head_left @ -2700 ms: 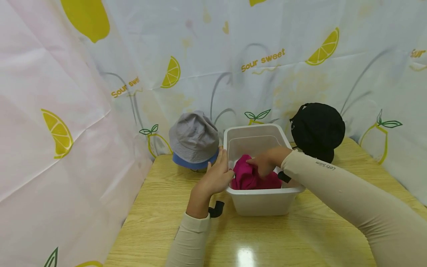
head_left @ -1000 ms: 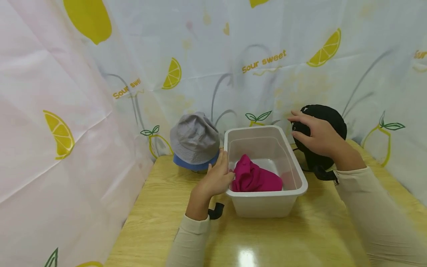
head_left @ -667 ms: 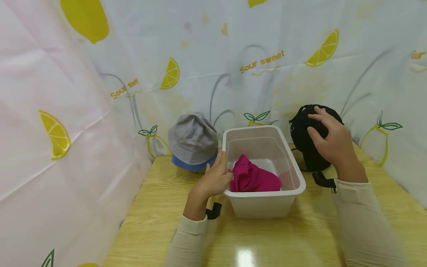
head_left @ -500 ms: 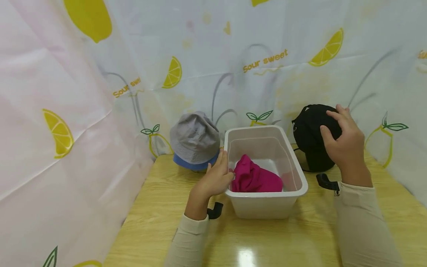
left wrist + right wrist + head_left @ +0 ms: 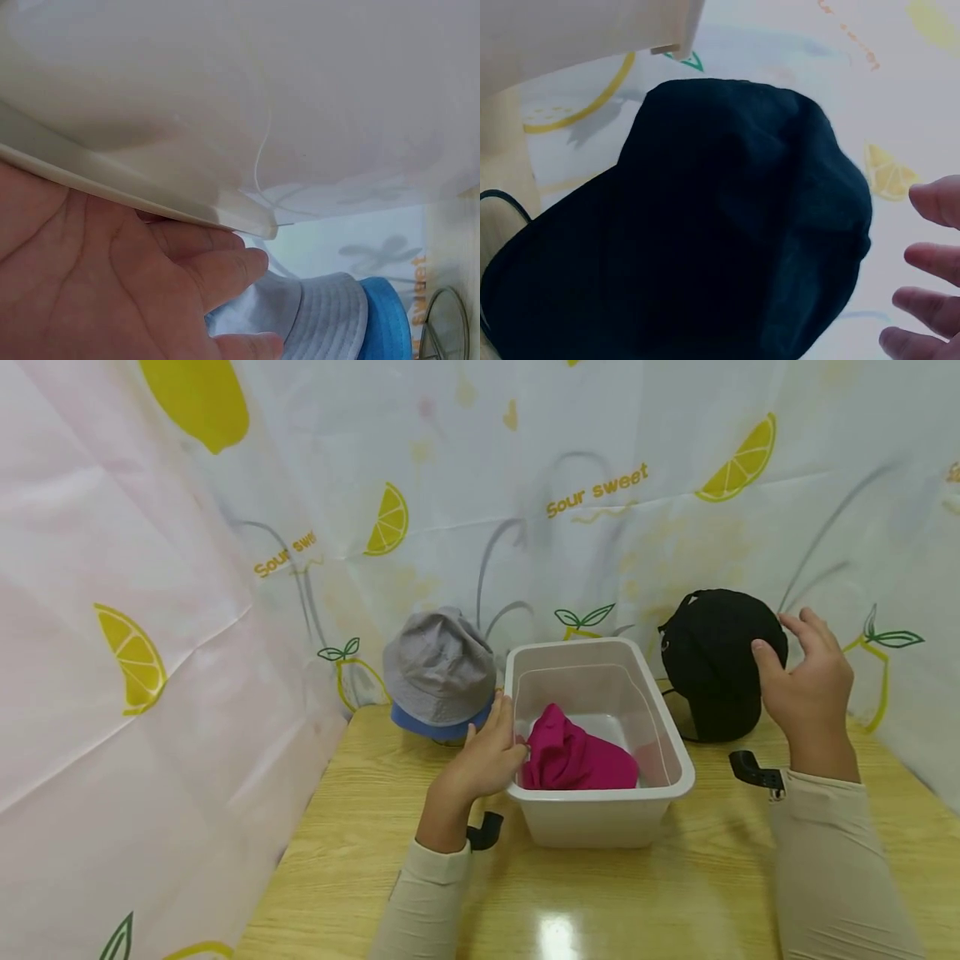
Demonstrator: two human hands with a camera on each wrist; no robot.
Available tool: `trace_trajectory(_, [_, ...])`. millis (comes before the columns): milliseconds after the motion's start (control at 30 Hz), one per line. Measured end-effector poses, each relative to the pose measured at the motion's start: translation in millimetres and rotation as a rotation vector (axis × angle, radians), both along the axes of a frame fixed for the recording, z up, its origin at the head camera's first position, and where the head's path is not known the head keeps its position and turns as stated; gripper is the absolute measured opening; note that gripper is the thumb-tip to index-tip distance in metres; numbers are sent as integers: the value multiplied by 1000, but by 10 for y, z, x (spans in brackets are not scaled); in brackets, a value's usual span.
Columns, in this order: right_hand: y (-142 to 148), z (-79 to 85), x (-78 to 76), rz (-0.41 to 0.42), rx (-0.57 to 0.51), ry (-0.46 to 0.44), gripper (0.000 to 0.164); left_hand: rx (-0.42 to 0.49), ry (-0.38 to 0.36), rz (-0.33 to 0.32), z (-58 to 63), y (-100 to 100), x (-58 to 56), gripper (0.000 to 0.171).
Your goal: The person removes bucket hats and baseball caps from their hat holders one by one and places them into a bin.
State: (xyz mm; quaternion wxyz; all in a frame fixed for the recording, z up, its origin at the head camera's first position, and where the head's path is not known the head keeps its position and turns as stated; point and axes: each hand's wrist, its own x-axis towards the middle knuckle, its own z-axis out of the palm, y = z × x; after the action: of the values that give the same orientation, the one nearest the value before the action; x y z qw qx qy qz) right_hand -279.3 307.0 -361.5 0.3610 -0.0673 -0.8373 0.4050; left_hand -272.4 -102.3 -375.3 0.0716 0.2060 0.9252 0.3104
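Note:
My left hand [image 5: 483, 756] grips the left rim of a white plastic basin [image 5: 592, 818], thumb over the rim and fingers along the outer wall. In the left wrist view its fingers [image 5: 217, 270] lie under the rim. Inside the basin lies a crumpled magenta cap [image 5: 577, 756]. My right hand [image 5: 813, 689] is at the right side of a black cap [image 5: 712, 660], fingers spread and loosely bent. The right wrist view shows a gap between these fingertips [image 5: 930, 259] and the black cap, which sits upright with its brim toward me.
A grey bucket hat [image 5: 438, 664] sits over a blue hat [image 5: 427, 724] left of the basin, with a wire stand [image 5: 442, 330] beside them. All stand on a wooden table [image 5: 360, 860]. A lemon-print curtain [image 5: 450, 443] closes off the back and left.
My right hand has come out of the basin, leaving the magenta cap inside. It has passed across the black cap to its right side. The left hand has kept its place.

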Motion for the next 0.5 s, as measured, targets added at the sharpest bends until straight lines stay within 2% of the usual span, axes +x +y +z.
trace_trajectory(200, [35,-72,-53,30,-26,-126,63,5,-4,-1,-6,4,9,82])
trace_trajectory(500, [61,-211,-156,55,-9,-148,67,-5,17,2,14,9,13,83])
